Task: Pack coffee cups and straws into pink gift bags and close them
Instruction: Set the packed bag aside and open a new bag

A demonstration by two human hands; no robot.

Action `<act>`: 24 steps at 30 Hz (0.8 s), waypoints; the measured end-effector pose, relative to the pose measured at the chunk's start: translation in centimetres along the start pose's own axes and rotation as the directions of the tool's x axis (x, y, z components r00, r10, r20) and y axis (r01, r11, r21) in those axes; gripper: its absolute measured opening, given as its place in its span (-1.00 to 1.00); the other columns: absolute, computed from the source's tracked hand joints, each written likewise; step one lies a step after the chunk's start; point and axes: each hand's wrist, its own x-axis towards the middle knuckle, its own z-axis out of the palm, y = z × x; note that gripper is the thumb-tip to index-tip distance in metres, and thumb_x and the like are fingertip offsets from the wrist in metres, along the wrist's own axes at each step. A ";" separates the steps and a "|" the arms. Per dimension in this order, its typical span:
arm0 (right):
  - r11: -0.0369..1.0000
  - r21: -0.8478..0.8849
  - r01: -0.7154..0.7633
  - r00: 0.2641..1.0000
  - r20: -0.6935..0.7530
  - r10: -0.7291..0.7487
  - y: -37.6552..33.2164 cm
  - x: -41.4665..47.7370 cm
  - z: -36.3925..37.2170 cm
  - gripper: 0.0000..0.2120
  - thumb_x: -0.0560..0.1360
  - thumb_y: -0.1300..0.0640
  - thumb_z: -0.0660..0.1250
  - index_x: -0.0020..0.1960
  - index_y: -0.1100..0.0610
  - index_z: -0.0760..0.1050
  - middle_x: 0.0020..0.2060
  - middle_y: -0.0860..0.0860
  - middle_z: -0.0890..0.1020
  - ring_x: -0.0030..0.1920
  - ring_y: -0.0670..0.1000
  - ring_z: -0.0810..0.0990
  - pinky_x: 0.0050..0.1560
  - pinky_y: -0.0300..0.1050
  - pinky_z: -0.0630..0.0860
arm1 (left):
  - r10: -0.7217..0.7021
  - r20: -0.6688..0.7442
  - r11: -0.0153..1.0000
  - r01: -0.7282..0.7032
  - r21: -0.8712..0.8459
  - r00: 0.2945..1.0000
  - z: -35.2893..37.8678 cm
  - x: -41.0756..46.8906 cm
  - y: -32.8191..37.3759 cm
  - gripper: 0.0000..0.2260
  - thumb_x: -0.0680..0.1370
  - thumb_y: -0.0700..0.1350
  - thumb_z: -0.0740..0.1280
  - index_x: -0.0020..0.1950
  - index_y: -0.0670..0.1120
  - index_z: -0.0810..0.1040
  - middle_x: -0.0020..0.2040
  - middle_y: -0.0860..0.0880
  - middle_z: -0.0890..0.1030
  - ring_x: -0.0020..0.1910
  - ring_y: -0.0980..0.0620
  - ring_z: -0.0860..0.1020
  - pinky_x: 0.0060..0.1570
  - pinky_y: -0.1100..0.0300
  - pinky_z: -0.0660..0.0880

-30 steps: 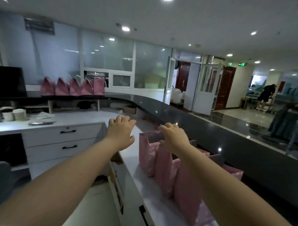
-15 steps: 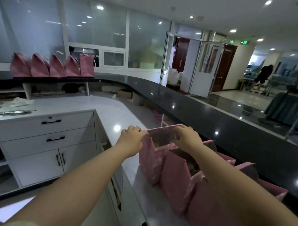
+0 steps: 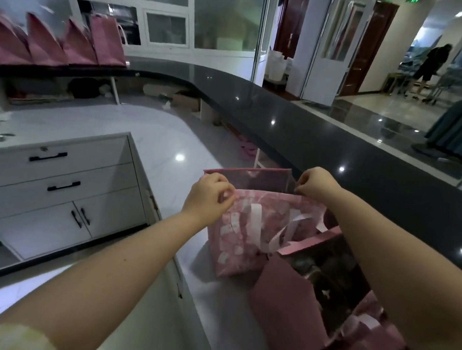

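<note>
An open pink gift bag with white ribbon handles stands on the white counter in front of me. My left hand pinches the left end of its near top edge. My right hand pinches the right end of that edge. A second open pink bag stands nearer to me at the lower right, with dark cup lids dimly visible inside. No straws can be made out.
Several closed pink bags line the raised black counter at the far left. White drawers and cupboard doors sit below the counter on the left. A person stands far off at the right.
Both hands came down from hovering over the row of bags and took hold of the far bag's top edge. The camera tilted down and moved closer.
</note>
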 end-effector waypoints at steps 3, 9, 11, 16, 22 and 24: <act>0.997 0.074 0.034 0.999 -0.008 -0.033 -3.7 2.6 0.6 -0.94 0.41 0.21 0.49 -0.17 0.14 0.62 -0.24 0.06 0.63 -0.21 0.02 0.61 -0.26 -0.10 0.55 | -0.027 -0.058 1.000 0.027 -0.001 0.998 -2.0 2.2 -3.8 -0.91 0.48 -0.07 0.45 -0.08 -0.07 0.69 -0.04 -0.01 0.61 0.00 -0.05 0.50 -0.01 0.00 0.50; 0.962 0.197 0.189 0.974 -0.163 -0.158 -15.2 7.6 4.7 -0.87 0.46 0.17 0.41 -0.22 0.02 0.52 -0.25 -0.03 0.59 -0.23 -0.03 0.59 -0.28 -0.10 0.55 | -0.132 -0.217 0.990 0.140 0.024 0.967 -8.0 5.5 -13.9 -0.91 0.48 -0.10 0.46 -0.07 -0.10 0.70 -0.03 -0.04 0.60 0.01 -0.05 0.48 -0.04 0.06 0.47; 0.948 0.208 0.241 0.957 -0.214 -0.197 -19.9 9.3 6.9 -0.91 0.48 0.14 0.38 -0.19 0.01 0.52 -0.24 -0.05 0.58 -0.22 -0.05 0.57 -0.29 -0.12 0.52 | -0.137 -0.250 0.987 0.155 0.052 0.958 -10.5 5.9 -18.2 -0.91 0.48 -0.12 0.47 -0.08 -0.11 0.70 -0.03 -0.05 0.60 0.02 -0.06 0.49 -0.04 0.06 0.47; 0.899 0.289 0.329 0.925 -0.289 -0.246 -32.3 13.9 13.5 -0.93 0.51 0.13 0.33 -0.16 0.03 0.53 -0.23 -0.05 0.57 -0.21 -0.03 0.56 -0.19 0.00 0.58 | -0.141 -0.279 0.967 0.192 0.165 0.950 -17.8 5.6 -30.2 -0.92 0.45 -0.15 0.49 -0.08 -0.11 0.70 -0.06 -0.06 0.59 -0.02 -0.08 0.50 -0.10 0.04 0.50; 0.852 0.382 0.359 0.925 -0.267 -0.271 -47.1 19.1 21.7 -0.89 0.52 0.15 0.31 -0.17 -0.01 0.50 -0.25 -0.09 0.56 -0.21 -0.04 0.54 -0.22 -0.06 0.52 | -0.148 -0.305 0.944 0.226 0.239 0.941 -26.1 5.4 -44.5 -0.94 0.42 -0.20 0.51 -0.13 -0.10 0.69 -0.14 -0.03 0.61 -0.12 -0.08 0.53 -0.12 0.01 0.54; 0.843 0.386 0.376 0.920 -0.263 -0.290 -51.1 20.7 24.3 -0.91 0.52 0.16 0.30 -0.16 0.03 0.52 -0.25 -0.08 0.57 -0.21 -0.03 0.53 -0.22 -0.07 0.51 | -0.173 -0.321 0.940 0.253 0.230 0.931 -28.1 5.8 -48.5 -0.95 0.43 -0.21 0.50 -0.13 -0.11 0.69 -0.14 -0.04 0.61 -0.13 -0.09 0.54 -0.11 0.01 0.53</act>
